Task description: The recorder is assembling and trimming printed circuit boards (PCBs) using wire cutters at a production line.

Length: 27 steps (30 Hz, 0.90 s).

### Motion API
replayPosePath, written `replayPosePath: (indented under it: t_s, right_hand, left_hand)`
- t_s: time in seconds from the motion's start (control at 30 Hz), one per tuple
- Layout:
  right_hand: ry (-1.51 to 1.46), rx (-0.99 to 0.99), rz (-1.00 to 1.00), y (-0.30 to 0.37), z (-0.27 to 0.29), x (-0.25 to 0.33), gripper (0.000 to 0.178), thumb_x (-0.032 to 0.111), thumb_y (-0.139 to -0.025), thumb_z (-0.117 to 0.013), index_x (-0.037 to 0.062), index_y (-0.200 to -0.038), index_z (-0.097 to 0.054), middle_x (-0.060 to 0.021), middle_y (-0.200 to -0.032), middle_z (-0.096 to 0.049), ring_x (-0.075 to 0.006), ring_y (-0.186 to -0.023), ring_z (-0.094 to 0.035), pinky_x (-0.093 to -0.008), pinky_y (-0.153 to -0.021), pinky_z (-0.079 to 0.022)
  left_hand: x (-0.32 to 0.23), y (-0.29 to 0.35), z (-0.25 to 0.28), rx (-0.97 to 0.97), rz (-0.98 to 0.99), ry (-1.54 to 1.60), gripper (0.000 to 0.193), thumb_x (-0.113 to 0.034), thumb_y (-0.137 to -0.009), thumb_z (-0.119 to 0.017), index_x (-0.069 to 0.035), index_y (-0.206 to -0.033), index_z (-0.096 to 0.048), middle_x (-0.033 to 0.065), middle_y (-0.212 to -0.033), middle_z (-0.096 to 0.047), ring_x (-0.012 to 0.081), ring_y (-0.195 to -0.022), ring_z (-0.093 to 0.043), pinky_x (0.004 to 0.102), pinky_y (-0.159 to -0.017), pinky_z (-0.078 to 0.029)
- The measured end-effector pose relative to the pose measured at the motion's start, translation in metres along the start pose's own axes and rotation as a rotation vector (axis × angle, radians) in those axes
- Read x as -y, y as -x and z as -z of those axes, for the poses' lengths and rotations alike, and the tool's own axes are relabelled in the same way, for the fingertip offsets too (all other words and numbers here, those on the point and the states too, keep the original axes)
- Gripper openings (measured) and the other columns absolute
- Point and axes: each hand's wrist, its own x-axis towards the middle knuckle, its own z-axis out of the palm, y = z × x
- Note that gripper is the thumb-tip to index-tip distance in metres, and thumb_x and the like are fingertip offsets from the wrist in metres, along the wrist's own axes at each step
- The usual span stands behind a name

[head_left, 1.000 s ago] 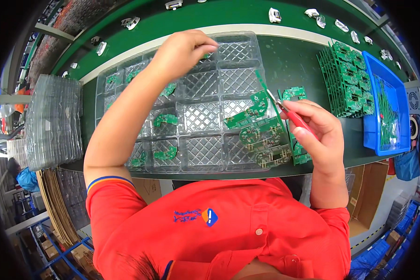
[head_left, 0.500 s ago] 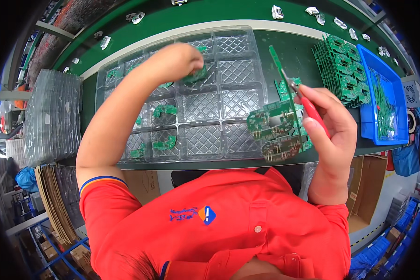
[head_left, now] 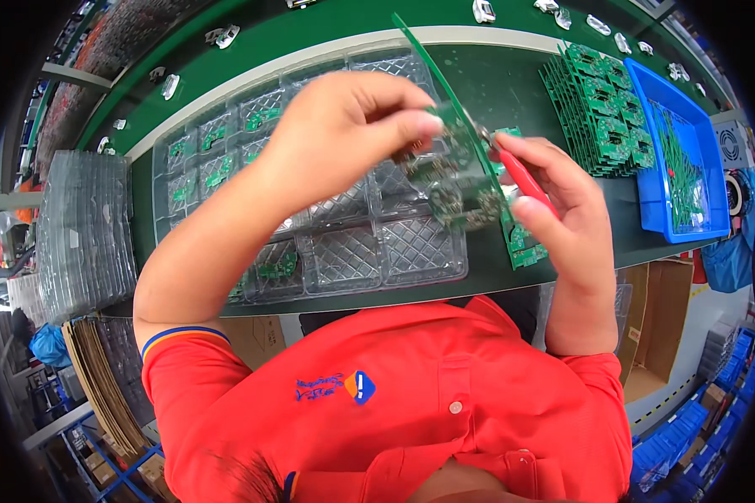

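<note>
My left hand (head_left: 344, 126) is closed, thumb and fingers pinching the left side of a green circuit board panel (head_left: 466, 189) held up off the table. Along the panel's edge runs a long thin green strip (head_left: 428, 63), pointing away from me. My right hand (head_left: 566, 205) grips red-handled cutters (head_left: 526, 178), whose metal jaws lie against the strip and are partly hidden by it. Below my left arm is a clear plastic compartment tray (head_left: 344, 260); small cut green boards (head_left: 216, 173) lie in several of its compartments. More green board (head_left: 524, 245) shows beneath the cutters, on the table.
Upright green board panels (head_left: 600, 109) stand packed at the right, beside a blue bin (head_left: 684, 230) of thin green strips. Stacked clear trays (head_left: 84, 235) stand at the left. Beyond a pale rail, small white parts (head_left: 483, 11) sit on a green surface.
My left hand has come right from over the tray and taken hold of the panel. My right hand has moved slightly left with the cutters, and the panel has turned.
</note>
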Motion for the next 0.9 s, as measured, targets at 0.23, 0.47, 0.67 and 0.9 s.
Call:
replayPosePath:
  t_s: [0.23, 0.47, 0.67, 0.9]
  right_hand:
    - [-0.819, 0.063, -0.367, 0.011, 0.011, -0.038, 0.052, 0.037, -0.078, -0.06, -0.0059, -0.105, -0.052, -0.0139, -0.094, -0.059, -0.0158, -0.078, -0.055, -0.0248, -0.069, -0.043]
    - [-0.548, -0.095, -0.206, 0.012, 0.011, -0.034, 0.04, 0.024, -0.081, -0.055, -0.0051, -0.109, -0.054, -0.0106, -0.087, -0.06, -0.0099, -0.066, -0.049, -0.022, -0.056, -0.037]
    - [-0.257, -0.234, -0.072, 0.008, 0.007, -0.019, 0.034, 0.002, -0.074, -0.063, -0.0028, -0.108, -0.057, -0.011, -0.095, -0.061, -0.0161, -0.082, -0.058, -0.0255, -0.071, -0.046]
    - [0.702, -0.375, 0.354, 0.005, -0.006, -0.014, 0.037, -0.001, -0.068, -0.065, -0.002, -0.105, -0.059, -0.0146, -0.095, -0.06, -0.0233, -0.084, -0.06, -0.0284, -0.07, -0.048]
  left_hand:
    - [0.022, -0.05, 0.019, 0.185, -0.36, -0.048, 0.014, -0.009, -0.083, -0.058, 0.003, -0.089, -0.063, 0.0074, -0.085, -0.062, 0.0135, -0.08, -0.057, 0.0263, -0.072, -0.046]
    - [0.078, -0.093, 0.05, -0.002, -0.23, -0.986, 0.017, -0.013, -0.08, -0.059, -0.004, -0.094, -0.065, 0.0103, -0.096, -0.062, 0.0299, -0.085, -0.059, 0.0349, -0.078, -0.047]
    - [0.012, -0.048, 0.004, 0.295, 0.039, 0.047, 0.024, -0.024, -0.082, -0.062, -0.002, -0.093, -0.066, 0.0048, -0.081, -0.064, 0.0077, -0.076, -0.057, 0.0249, -0.071, -0.046]
    - [-0.004, -0.036, -0.009, 0.243, 0.078, -0.145, 0.024, -0.025, -0.081, -0.062, -0.002, -0.075, -0.061, 0.0005, -0.057, -0.055, 0.0057, -0.055, -0.051, 0.0237, -0.052, -0.041]
